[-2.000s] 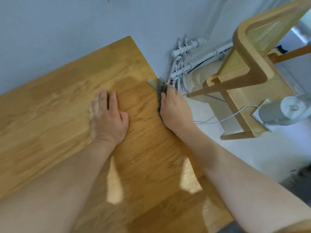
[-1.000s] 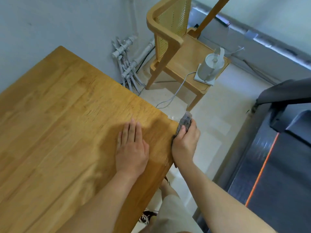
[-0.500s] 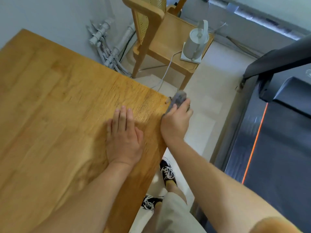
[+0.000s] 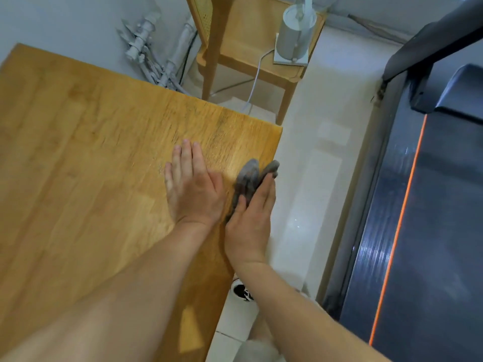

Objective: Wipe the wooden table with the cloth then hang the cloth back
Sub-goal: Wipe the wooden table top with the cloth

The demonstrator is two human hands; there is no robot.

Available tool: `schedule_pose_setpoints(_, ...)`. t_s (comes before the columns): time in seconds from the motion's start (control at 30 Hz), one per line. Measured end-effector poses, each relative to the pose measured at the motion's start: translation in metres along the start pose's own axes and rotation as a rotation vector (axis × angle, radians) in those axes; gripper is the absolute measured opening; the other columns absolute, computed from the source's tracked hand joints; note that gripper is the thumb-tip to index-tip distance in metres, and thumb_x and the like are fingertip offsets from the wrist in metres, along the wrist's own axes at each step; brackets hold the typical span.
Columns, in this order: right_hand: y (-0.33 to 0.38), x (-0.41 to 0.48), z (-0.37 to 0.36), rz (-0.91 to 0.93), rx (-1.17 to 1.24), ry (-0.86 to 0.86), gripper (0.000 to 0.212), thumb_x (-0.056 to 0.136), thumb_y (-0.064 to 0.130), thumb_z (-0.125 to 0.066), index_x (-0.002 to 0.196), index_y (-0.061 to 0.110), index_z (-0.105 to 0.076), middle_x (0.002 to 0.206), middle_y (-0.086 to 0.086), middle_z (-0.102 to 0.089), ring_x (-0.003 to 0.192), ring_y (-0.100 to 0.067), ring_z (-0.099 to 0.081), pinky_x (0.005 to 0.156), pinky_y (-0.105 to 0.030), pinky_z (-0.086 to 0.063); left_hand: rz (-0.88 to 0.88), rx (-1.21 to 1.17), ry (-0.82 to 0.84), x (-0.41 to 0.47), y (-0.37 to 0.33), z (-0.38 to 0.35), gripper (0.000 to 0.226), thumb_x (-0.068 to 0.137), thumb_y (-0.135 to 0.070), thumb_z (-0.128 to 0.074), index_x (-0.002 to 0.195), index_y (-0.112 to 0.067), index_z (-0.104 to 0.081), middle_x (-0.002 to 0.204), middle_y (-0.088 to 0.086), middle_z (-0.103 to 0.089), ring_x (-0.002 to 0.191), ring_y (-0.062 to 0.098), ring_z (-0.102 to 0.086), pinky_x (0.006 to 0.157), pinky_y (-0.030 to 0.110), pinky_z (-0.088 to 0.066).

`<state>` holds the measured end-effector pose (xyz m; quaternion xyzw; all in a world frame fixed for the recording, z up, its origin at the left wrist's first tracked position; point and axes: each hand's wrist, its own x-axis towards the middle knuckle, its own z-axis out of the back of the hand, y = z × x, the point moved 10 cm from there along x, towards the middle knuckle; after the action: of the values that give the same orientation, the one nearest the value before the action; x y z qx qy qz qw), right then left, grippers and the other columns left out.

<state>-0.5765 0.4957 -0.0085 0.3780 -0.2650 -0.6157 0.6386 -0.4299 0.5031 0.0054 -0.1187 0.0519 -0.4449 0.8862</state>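
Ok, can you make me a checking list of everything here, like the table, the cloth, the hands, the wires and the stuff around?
Surface: wooden table, with patches of sunlight on it.
Job's things: grey cloth, bunched at the table's right edge near the corner.
Clutter: nothing seen.
Grips: left hand lies flat on the table; right hand holds the cloth against the edge.
Cables: white cable hangs from the kettle towards the floor.
Surroundings: the kettle stands on a chair; pipes by the wall; treadmill on the right; a shoe below the table edge.
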Motion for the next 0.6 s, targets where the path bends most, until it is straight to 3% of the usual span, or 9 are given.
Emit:
schedule_pose_setpoints(0.03,-0.004,-0.009,-0.002,-0.007,-0.011,0.008,0.062,0.1,0.024,-0.033,0.152,0.005,-0.006,0.161,-0.014,-0.009,0.148,-0.023,-0.013,0.113,-0.008,-0.008,-0.005,0.003,-0.009,0.0,-0.002,0.001,0.062,0.088,-0.026,-0.03,0.147,-0.006,-0.031,0.156,0.011,-0.028,0.146,0.025,-0.018,0.117,0.044,-0.011)
schedule_pose_setpoints(0.1,-0.006,-0.012,-0.003,-0.014,-0.046,0.034,0.063,0.101,0.019,-0.037,0.152,0.003,-0.005,0.16,-0.017,-0.009,0.149,-0.028,-0.014,0.12,-0.029,-0.021,-0.012,-0.004,-0.022,0.0,-0.004,0.005,0.062,0.089,-0.027,-0.029,0.147,-0.006,-0.032,0.156,0.011,-0.028,0.146,0.025,-0.019,0.118,0.045,-0.012)
schedule_pose_setpoints(0.13,-0.004,-0.012,-0.004,-0.008,-0.062,0.051,0.063,0.101,0.017,-0.038,0.152,0.002,-0.004,0.16,-0.018,-0.008,0.148,-0.03,-0.014,0.118,-0.039,-0.027,-0.014,-0.017,0.008,0.0,-0.003,0.004,0.062,0.09,-0.028,-0.029,0.148,-0.007,-0.029,0.157,0.01,-0.025,0.146,0.024,-0.017,0.118,0.044,-0.01)
schedule_pose_setpoints(0.2,0.001,-0.004,-0.006,0.031,-0.088,0.085,0.063,0.101,0.017,-0.039,0.152,0.001,-0.006,0.159,-0.021,-0.006,0.146,-0.034,-0.018,0.113,-0.047,-0.034,-0.057,-0.034,0.066,-0.005,0.001,0.001,0.06,0.094,-0.029,-0.03,0.15,-0.008,-0.024,0.159,0.009,-0.021,0.147,0.023,-0.012,0.119,0.042,-0.007)
schedule_pose_setpoints(0.3,0.009,0.024,-0.001,0.101,-0.156,0.045,0.061,0.102,0.021,-0.038,0.152,0.001,-0.011,0.159,-0.025,-0.005,0.144,-0.039,-0.024,0.112,-0.043,-0.036,-0.245,0.024,0.101,-0.046,0.009,0.012,0.057,0.093,-0.026,-0.031,0.148,-0.007,-0.03,0.156,0.01,-0.027,0.145,0.024,-0.022,0.118,0.044,-0.015)
schedule_pose_setpoints(0.37,0.009,0.047,0.003,0.087,-0.207,0.036,0.06,0.103,0.023,-0.035,0.153,0.002,-0.008,0.159,-0.022,-0.002,0.146,-0.035,-0.021,0.115,-0.036,-0.032,-0.325,0.083,0.182,-0.096,0.03,0.014,0.06,0.093,-0.031,-0.025,0.15,-0.011,-0.026,0.157,0.005,-0.023,0.146,0.022,-0.019,0.119,0.041,-0.013)
schedule_pose_setpoints(0.47,0.01,0.061,0.004,0.05,-0.188,0.041,0.061,0.104,0.023,-0.034,0.154,0.005,-0.004,0.161,-0.018,0.0,0.148,-0.03,-0.015,0.115,-0.031,-0.028,-0.269,0.11,0.209,-0.16,0.08,0.029,0.059,0.094,-0.032,-0.026,0.151,-0.018,-0.024,0.157,0.0,-0.023,0.146,0.02,-0.017,0.119,0.04,-0.01)
schedule_pose_setpoints(0.6,0.003,0.01,-0.001,0.041,-0.146,0.002,0.062,0.104,0.023,-0.035,0.153,0.003,-0.005,0.161,-0.018,-0.004,0.148,-0.029,-0.015,0.114,-0.038,-0.032,-0.212,0.096,0.171,-0.178,0.103,0.032,0.058,0.092,-0.027,-0.032,0.149,-0.018,-0.029,0.157,0.004,-0.025,0.146,0.021,-0.016,0.119,0.044,-0.009)
